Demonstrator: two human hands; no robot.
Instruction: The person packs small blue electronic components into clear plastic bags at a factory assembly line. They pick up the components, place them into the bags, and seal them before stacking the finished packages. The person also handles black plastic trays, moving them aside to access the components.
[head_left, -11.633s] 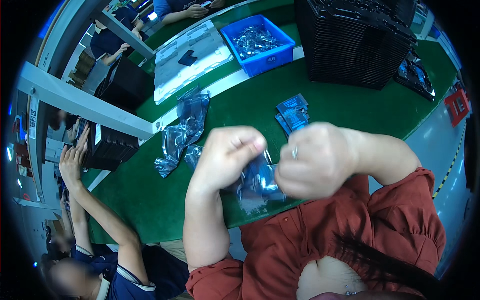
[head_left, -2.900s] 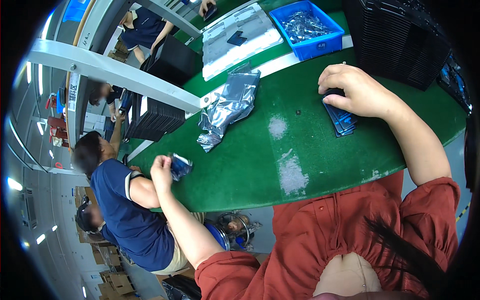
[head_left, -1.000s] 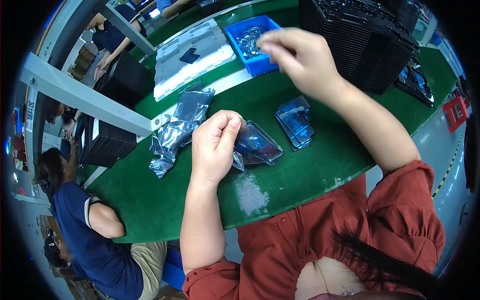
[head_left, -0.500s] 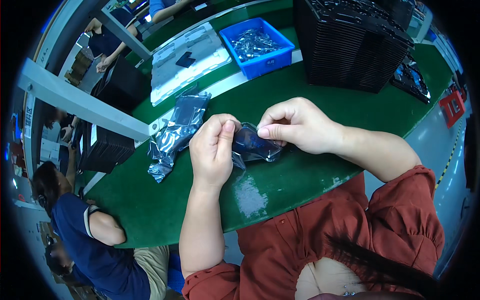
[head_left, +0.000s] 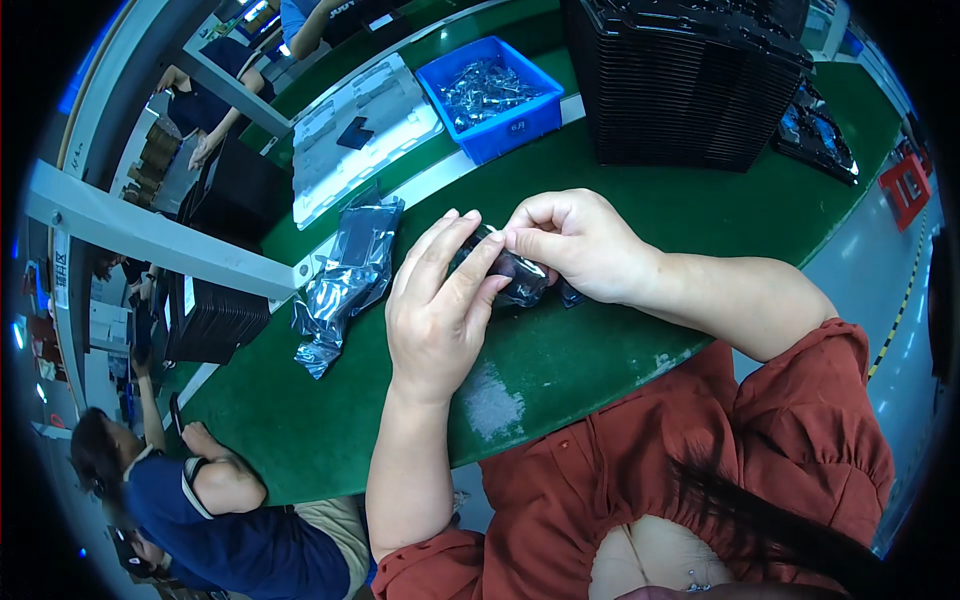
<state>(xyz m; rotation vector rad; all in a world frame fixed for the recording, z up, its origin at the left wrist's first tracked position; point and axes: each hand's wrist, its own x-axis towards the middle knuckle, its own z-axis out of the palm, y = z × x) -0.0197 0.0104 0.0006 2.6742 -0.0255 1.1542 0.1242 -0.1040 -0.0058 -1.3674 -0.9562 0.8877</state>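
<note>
A dark, shiny plastic bag [head_left: 522,280] is between my hands above the green tabletop. My left hand [head_left: 437,310] holds its left side, fingers stretched forward and the thumb against the near side. At the bag's upper edge my right hand [head_left: 580,245] pinches with thumb and forefinger. My fingers hide much of the bag, and what is inside cannot be made out. A second silvery-dark bag [head_left: 345,285], crumpled at its near end, lies on the table left of my left hand; a flat dark piece shows at its far end.
Beyond my hands stands a blue bin [head_left: 515,135] of small metal parts. A tall stack of black trays [head_left: 680,95] is at the far right, a white tray [head_left: 335,180] at the far left. A grey metal frame bar [head_left: 160,230] crosses the left side; a co-worker [head_left: 220,520] sits there.
My left fingers have uncurled and reach forward over the bag. The bag has turned and is more covered by my hands. The view has shifted slightly.
</note>
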